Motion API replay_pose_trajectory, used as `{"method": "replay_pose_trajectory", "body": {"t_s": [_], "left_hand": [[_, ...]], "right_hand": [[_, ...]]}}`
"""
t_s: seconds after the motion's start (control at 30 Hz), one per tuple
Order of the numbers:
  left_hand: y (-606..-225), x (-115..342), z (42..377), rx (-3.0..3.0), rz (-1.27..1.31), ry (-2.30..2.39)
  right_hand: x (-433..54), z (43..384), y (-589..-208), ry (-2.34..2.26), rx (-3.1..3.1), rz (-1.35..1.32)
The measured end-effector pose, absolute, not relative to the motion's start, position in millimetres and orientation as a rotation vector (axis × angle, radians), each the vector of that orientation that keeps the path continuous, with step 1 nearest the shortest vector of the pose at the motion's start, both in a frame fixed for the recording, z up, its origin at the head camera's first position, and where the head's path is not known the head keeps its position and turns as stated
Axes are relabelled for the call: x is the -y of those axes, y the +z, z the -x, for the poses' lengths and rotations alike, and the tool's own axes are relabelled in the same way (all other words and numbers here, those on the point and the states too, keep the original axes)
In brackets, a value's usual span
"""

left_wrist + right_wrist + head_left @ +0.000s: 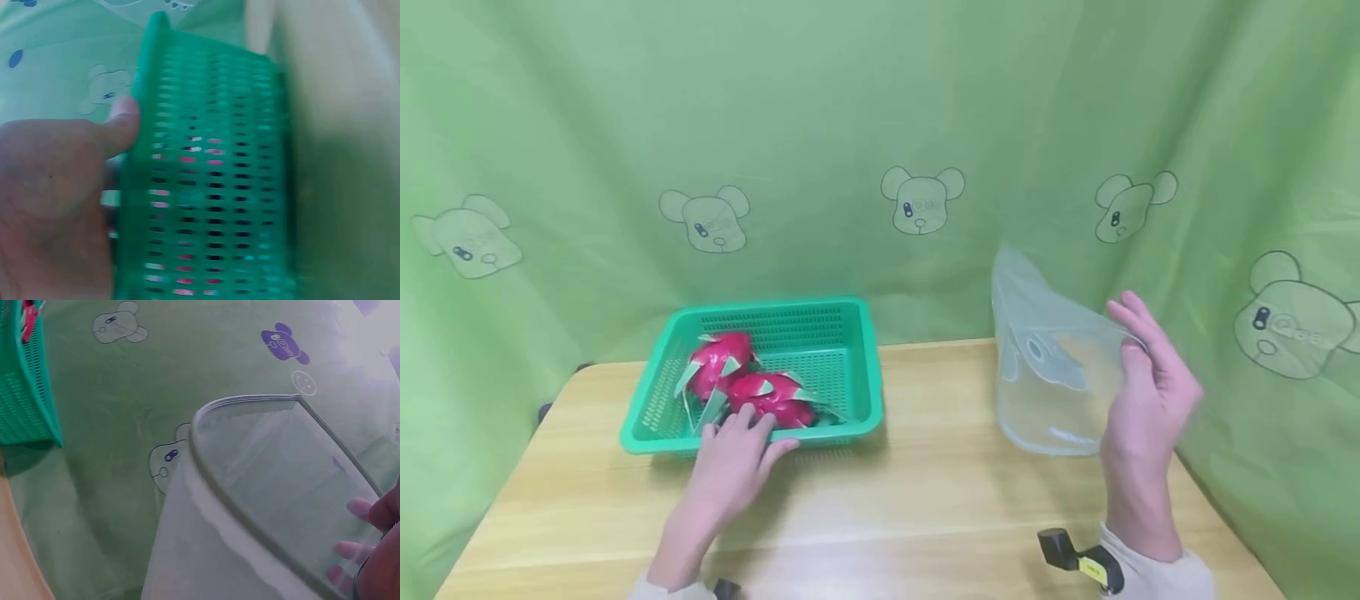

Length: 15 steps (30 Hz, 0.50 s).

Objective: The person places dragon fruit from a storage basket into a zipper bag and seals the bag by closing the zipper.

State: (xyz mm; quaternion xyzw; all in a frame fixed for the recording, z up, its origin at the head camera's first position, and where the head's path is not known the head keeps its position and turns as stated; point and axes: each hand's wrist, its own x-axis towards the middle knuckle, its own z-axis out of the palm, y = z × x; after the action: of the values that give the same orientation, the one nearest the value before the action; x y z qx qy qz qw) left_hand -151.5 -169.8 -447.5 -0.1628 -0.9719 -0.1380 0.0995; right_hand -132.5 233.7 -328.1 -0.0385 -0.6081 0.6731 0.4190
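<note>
Two pink dragon fruits with green-tipped scales lie in a green plastic basket. My left hand grips the basket's front rim, fingers bent over it beside the nearer fruit. In the left wrist view the thumb lies at the rim's outer side, and pink shows through the slots of the basket wall. On the right, a translucent plastic bag stands upright with its mouth spread. My right hand holds that bag by its near right edge; some fingers show through the film in the right wrist view.
Basket and bag are on a light wooden table, with bare wood between them. A green curtain printed with bear heads surrounds the table at the back and sides. A black wrist-worn device is strapped to my right wrist.
</note>
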Motion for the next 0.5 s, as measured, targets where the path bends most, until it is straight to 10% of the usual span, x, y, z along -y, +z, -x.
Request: {"method": "replay_pose_trajectory", "body": {"t_s": [0.5], "left_hand": [[-413.7, 176.8, 159.8, 3.062, 0.563, -0.666]], "right_hand": [[-220.7, 134.4, -335.1, 1.691, 1.654, 0.108]]}}
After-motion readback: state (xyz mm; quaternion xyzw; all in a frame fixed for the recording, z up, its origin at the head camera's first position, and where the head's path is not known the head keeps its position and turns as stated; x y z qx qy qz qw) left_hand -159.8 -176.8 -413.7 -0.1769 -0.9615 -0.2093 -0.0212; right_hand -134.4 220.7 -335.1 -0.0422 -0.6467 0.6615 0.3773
